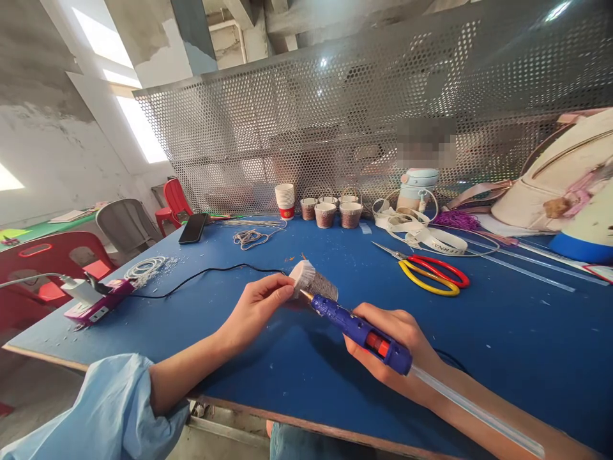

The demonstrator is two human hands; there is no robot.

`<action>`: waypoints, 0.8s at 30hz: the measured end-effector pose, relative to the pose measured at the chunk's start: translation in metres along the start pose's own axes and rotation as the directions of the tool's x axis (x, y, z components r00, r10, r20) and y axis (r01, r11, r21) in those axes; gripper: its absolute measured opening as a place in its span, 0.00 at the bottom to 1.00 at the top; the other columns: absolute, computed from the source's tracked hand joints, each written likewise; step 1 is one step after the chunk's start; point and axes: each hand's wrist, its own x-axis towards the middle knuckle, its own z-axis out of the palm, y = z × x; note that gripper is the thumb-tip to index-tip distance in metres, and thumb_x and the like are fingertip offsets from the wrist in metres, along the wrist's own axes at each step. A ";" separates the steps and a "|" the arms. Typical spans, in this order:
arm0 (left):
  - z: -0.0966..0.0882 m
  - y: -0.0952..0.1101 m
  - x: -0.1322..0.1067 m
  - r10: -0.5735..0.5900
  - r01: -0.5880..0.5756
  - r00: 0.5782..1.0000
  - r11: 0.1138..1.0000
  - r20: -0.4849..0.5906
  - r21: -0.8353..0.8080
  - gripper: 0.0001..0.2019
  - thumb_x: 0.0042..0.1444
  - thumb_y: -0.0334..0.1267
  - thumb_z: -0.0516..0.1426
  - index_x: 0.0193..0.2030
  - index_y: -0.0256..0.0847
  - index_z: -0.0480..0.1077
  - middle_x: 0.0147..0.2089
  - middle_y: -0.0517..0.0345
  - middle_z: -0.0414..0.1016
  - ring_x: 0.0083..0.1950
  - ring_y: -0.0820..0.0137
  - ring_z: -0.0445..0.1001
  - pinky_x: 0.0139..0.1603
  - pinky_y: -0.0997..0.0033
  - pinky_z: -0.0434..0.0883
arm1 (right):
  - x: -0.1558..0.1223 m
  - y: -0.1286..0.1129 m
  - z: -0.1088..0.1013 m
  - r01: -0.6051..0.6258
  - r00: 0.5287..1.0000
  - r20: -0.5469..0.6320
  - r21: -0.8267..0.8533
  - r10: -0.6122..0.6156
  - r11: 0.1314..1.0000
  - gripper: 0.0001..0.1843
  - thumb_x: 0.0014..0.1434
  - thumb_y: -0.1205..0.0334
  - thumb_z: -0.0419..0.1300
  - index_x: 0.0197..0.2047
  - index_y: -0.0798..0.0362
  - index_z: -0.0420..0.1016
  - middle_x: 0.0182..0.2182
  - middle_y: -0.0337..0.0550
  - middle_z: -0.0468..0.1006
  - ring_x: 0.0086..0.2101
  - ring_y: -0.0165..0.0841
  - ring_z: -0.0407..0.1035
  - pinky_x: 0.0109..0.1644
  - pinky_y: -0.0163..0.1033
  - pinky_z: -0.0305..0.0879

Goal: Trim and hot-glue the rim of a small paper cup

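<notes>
Between the fingers and thumb of my left hand (261, 303) is the rim of a small paper cup (318, 281), tilted on its side above the blue table. Its wall looks wrapped in brownish cord or strips. My right hand (393, 342) is closed round a blue hot glue gun (357, 326), with a clear glue stick (479, 409) running out of its back end. The metal nozzle points at the cup's wall near the rim; whether it touches cannot be made out. Part of the cup lies hidden behind the glue gun.
Red-and-yellow-handled scissors (431, 275) lie to the right. At the back stand several wrapped cups (325, 216), stacked paper cups (285, 201) and a bottle (417, 188). A black cord (191, 275) runs left to a purple power strip (100, 303). A phone (193, 229) lies at the far left.
</notes>
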 end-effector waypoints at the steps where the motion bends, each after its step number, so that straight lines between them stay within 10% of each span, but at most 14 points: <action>1: 0.000 -0.001 0.000 -0.005 0.005 1.000 0.999 -0.015 -0.031 0.13 0.57 0.46 0.60 0.38 0.36 0.74 0.37 0.55 0.78 0.38 0.66 0.76 0.47 0.62 0.74 | 0.000 0.000 0.000 -0.008 1.000 -0.005 -0.005 0.008 1.000 0.06 0.56 0.67 0.56 0.29 0.49 0.63 0.19 0.31 0.65 0.18 0.25 0.55 0.24 0.33 0.54; 24: -0.002 -0.003 0.002 -0.037 0.032 0.998 0.992 -0.042 -0.120 0.08 0.56 0.40 0.60 0.37 0.36 0.72 0.36 0.56 0.78 0.38 0.67 0.77 0.45 0.63 0.74 | -0.001 0.001 -0.001 -0.019 1.000 0.023 0.018 0.018 1.000 0.07 0.57 0.68 0.56 0.30 0.50 0.62 0.19 0.30 0.62 0.19 0.25 0.53 0.25 0.33 0.53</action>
